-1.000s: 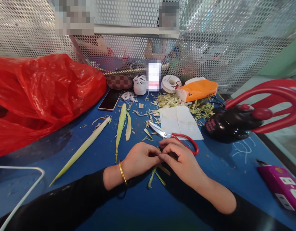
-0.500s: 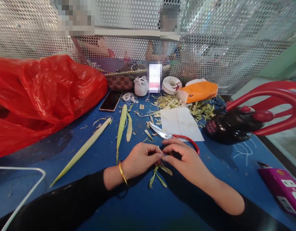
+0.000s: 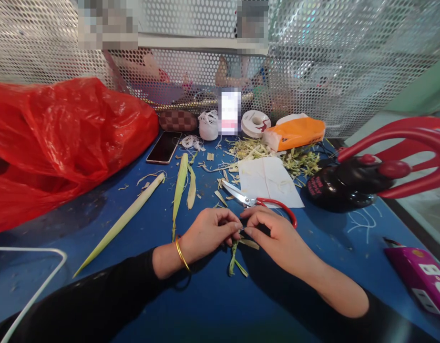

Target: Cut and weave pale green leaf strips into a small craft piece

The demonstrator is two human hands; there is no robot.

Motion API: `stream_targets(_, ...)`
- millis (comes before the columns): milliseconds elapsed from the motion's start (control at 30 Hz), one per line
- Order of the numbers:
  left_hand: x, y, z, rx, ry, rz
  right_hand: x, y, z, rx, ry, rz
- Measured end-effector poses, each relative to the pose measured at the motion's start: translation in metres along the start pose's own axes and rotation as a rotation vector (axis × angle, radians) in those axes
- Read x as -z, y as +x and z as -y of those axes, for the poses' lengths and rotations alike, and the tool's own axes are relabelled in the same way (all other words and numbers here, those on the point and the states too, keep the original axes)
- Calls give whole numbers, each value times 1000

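My left hand [image 3: 209,231], with a gold bangle at its wrist, is closed in a pinch over a small bundle of green leaf strips [image 3: 234,259]. The strips hang below the fingertips, and their upper end is hidden. My right hand [image 3: 277,236] faces it, fingers curled and thumb close to the index finger; what they hold is too small to make out. Just beyond the right hand lie scissors [image 3: 246,200] with red handles, blades partly apart. Left of the hands are a long pale-green husk leaf [image 3: 125,221], a shorter husk leaf [image 3: 180,188] and a narrow strip [image 3: 191,188].
A red plastic bag [image 3: 73,147] fills the left side. Toward the back are a phone [image 3: 165,146], white yarn [image 3: 208,126], a ribbon spool [image 3: 255,124], an orange packet [image 3: 296,133], plant scraps [image 3: 301,163] and white paper [image 3: 270,183]. To the right stand a black-and-red jug-like object [image 3: 343,183] and a purple box [image 3: 420,278].
The hanging leaf strips have swung slightly right and up beneath the left fingers. My fingertips have drawn slightly apart; both hands stay in nearly the same place.
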State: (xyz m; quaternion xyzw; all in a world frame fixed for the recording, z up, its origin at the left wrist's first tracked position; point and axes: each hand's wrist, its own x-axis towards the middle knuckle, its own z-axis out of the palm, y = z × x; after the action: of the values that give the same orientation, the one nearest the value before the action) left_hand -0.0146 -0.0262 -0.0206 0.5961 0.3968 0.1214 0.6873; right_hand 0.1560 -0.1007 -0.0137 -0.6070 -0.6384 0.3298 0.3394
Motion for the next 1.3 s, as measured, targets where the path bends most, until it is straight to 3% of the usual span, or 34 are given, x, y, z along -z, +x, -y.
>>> stream_targets(167, 0, -1, -5, 32, 13, -16, 11, 0, 7, -73, 89, 78)
stream_targets(433, 3, -2, -7, 54, -9, -13, 21, -3, 16, 24, 29, 275)
stream_targets(800, 5, -3, -7, 20, -29, -5, 19, -6, 15, 140, -27, 325)
stream_targets(900, 6, -2, -5, 15, -13, 5, 17, -5, 15, 94, 33, 281)
stream_targets(1000, 6, -2, -3, -10, 17, 35, 11, -4, 12, 13, 137, 160)
stream_targets(1100, 4, -2, -1, -74, 91, 54, 4, -3, 7, 33, 178, 133)
stream_targets(1300, 5, -8, -5, -233, 381, -11, -3, -6, 4, 78, -50, 140)
